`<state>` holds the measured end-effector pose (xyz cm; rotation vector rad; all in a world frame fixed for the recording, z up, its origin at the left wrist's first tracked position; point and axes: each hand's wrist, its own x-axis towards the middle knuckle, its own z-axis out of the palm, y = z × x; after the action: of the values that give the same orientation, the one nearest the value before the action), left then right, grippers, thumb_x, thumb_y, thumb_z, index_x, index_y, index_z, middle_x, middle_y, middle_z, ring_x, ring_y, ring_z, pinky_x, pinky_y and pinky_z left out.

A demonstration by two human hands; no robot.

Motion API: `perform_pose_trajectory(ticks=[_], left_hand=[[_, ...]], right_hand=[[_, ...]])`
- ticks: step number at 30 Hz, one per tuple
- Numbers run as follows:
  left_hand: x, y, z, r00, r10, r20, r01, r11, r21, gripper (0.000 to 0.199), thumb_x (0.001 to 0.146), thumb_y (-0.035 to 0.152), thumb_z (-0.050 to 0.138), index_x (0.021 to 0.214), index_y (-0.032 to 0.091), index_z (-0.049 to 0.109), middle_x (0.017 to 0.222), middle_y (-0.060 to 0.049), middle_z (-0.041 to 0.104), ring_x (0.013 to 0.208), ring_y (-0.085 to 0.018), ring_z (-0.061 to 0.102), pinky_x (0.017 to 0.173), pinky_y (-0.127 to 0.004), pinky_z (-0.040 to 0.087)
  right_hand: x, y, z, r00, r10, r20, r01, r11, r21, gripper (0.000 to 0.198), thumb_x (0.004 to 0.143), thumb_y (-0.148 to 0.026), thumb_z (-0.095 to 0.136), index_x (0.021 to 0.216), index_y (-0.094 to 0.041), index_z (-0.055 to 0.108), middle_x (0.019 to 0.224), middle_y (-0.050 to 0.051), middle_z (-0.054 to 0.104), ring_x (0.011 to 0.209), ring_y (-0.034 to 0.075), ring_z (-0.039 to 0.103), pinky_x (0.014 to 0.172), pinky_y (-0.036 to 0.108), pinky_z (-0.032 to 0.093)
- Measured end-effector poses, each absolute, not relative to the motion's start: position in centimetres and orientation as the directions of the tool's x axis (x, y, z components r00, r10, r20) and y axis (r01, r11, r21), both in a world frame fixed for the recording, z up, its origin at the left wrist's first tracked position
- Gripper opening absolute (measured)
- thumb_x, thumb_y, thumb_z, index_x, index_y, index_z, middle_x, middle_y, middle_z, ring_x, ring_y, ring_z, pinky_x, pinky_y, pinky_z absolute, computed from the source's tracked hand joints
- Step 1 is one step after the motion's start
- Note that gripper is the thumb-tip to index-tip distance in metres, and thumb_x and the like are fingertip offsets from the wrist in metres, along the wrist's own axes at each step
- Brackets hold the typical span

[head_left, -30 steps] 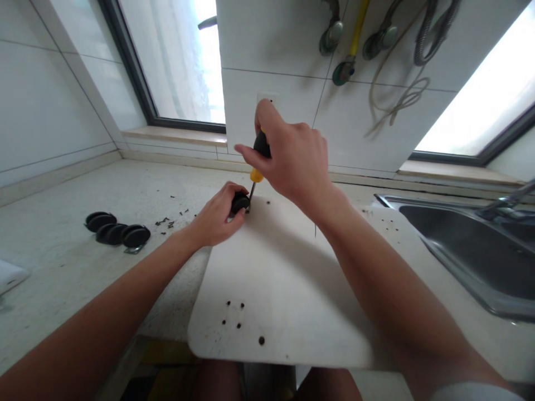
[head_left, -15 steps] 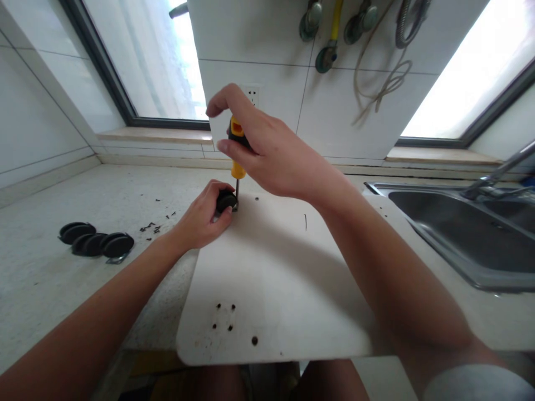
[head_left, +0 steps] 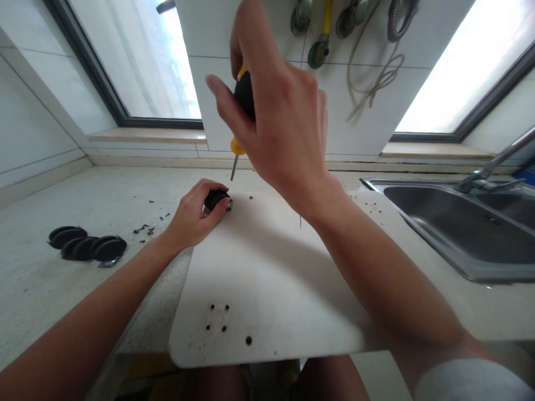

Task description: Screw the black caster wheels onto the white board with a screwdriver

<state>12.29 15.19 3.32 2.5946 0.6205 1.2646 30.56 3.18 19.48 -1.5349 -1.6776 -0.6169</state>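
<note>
My left hand (head_left: 195,214) is closed around a black caster wheel (head_left: 216,199) at the far left corner of a white board (head_left: 267,278). A bit of the caster's metal plate shows beside my thumb. Above it, my right hand (head_left: 280,111) grips a yellow and black screwdriver (head_left: 244,100). Its shaft points down, and the tip hangs in the air, apart from the caster. Several small holes mark the board's near left corner and its far right corner.
Several removed black casters (head_left: 108,248) lie on the counter (head_left: 50,301) at the left, with loose screws (head_left: 144,229) beside them. At the right is a steel sink (head_left: 443,223) with a faucet (head_left: 480,181). Pipe valves (head_left: 320,51) and a tied cord (head_left: 382,81) are on the wall.
My right hand has lifted the screwdriver up, so its tip has come away from the caster. My left hand still holds the caster at the corner. The view has shifted slightly.
</note>
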Motion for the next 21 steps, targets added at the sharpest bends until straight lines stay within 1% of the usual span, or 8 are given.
perform_pose_trajectory(ticks=[6,11,14,16,17,18,19,21], left_hand=[[12.4,15.1,3.3,0.514,0.499,0.698,0.325,-0.866,0.379,0.020,0.107,0.042,0.061,0.117,0.026,0.067,0.116,-0.008,0.076,0.108,-0.028,0.074,0.099,-0.048,0.061],[12.4,14.9,3.5,0.529,0.520,0.671,0.314,-0.854,0.415,0.026,0.105,0.044,0.064,0.121,0.024,0.065,0.115,-0.009,0.078,0.107,-0.028,0.076,0.100,-0.048,0.061],[11.5,15.9,4.8,0.502,0.547,0.670,0.278,-0.835,0.474,0.034,0.108,0.050,0.057,0.126,0.023,0.065,0.119,-0.010,0.079,0.109,-0.028,0.077,0.100,-0.047,0.062],[9.9,17.5,5.7,0.382,0.621,0.684,0.394,-0.779,0.487,0.035,0.110,0.052,0.051,0.119,0.023,0.069,0.114,-0.010,0.080,0.101,-0.027,0.077,0.094,-0.047,0.062],[8.9,18.6,6.0,0.305,0.665,0.681,0.511,-0.718,0.473,0.035,0.109,0.053,0.052,0.110,0.024,0.072,0.107,-0.010,0.080,0.094,-0.028,0.076,0.091,-0.047,0.061],[7.8,19.7,6.0,0.262,0.705,0.659,0.642,-0.637,0.427,0.033,0.105,0.053,0.058,0.100,0.025,0.073,0.096,-0.009,0.079,0.086,-0.028,0.074,0.088,-0.049,0.061],[6.6,20.9,5.8,0.262,0.743,0.616,0.745,-0.561,0.360,0.030,0.099,0.052,0.065,0.093,0.025,0.074,0.086,-0.009,0.077,0.080,-0.030,0.071,0.085,-0.050,0.060],[4.6,22.8,4.8,0.327,0.824,0.462,0.859,-0.463,0.218,0.025,0.090,0.049,0.071,0.083,0.026,0.076,0.078,-0.010,0.075,0.076,-0.033,0.070,0.079,-0.051,0.058]], right_hand=[[30.4,3.8,18.8,-0.020,0.676,0.737,0.966,0.203,-0.160,0.035,0.111,-0.053,0.046,0.136,-0.029,0.055,0.110,0.008,0.076,0.086,0.029,0.065,0.068,0.037,0.036],[30.5,4.0,18.6,0.010,0.681,0.732,0.971,0.169,-0.170,0.033,0.111,-0.053,0.046,0.134,-0.031,0.056,0.106,0.009,0.075,0.086,0.030,0.066,0.067,0.038,0.036],[30.7,4.1,18.6,0.015,0.668,0.744,0.967,0.178,-0.180,0.032,0.111,-0.056,0.047,0.129,-0.032,0.057,0.106,0.011,0.076,0.088,0.033,0.067,0.068,0.038,0.037],[30.8,4.0,18.6,0.025,0.654,0.756,0.965,0.181,-0.188,0.030,0.110,-0.056,0.048,0.126,-0.033,0.057,0.104,0.010,0.076,0.088,0.033,0.067,0.067,0.038,0.038],[30.8,4.0,18.6,0.031,0.647,0.761,0.964,0.181,-0.194,0.030,0.109,-0.056,0.049,0.125,-0.033,0.057,0.102,0.010,0.076,0.088,0.033,0.067,0.066,0.038,0.038],[30.8,4.0,18.6,0.039,0.643,0.765,0.963,0.179,-0.201,0.029,0.109,-0.057,0.050,0.124,-0.033,0.057,0.100,0.010,0.076,0.088,0.033,0.067,0.066,0.038,0.037],[30.7,3.9,18.7,0.046,0.642,0.765,0.962,0.180,-0.208,0.029,0.108,-0.057,0.051,0.124,-0.033,0.057,0.099,0.010,0.076,0.088,0.033,0.067,0.066,0.038,0.037],[30.6,3.9,18.6,0.048,0.648,0.760,0.958,0.186,-0.219,0.029,0.108,-0.057,0.051,0.123,-0.033,0.056,0.099,0.010,0.075,0.087,0.033,0.067,0.067,0.038,0.036]])
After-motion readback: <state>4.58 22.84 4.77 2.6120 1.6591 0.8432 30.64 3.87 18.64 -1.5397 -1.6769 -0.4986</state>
